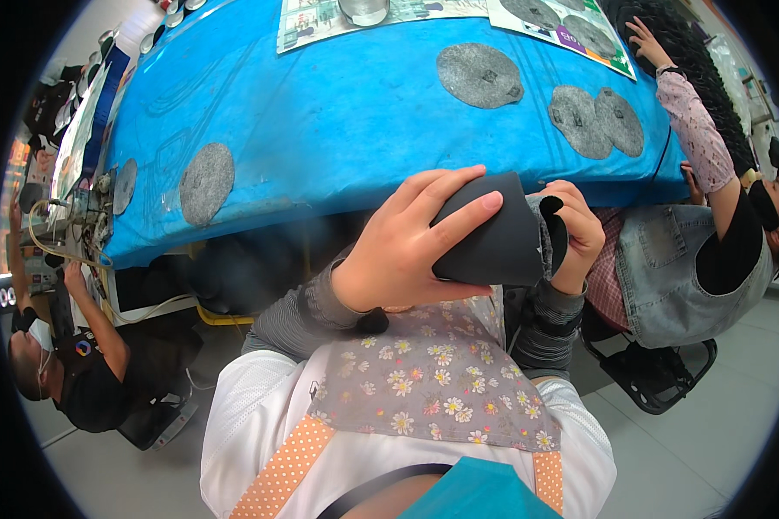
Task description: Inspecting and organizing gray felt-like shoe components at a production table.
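Observation:
My left hand (pixel 407 246) wraps around a curled black round piece (pixel 493 238), fingers across its outer face, close to my chest. My right hand (pixel 580 238) grips the same piece at its right edge, where a grey felt layer (pixel 541 221) shows against the black. Both hands hold it just below the edge of the blue-covered table (pixel 337 112). Below my hands lies my flowered apron (pixel 433 381).
Several grey felt discs (pixel 480 75) lie on the blue cover, one at the left (pixel 206 183), two at the right (pixel 597 121). A person in a denim apron (pixel 692 259) sits to my right, hand on a black stack (pixel 675 43). Another person (pixel 69 363) sits at lower left.

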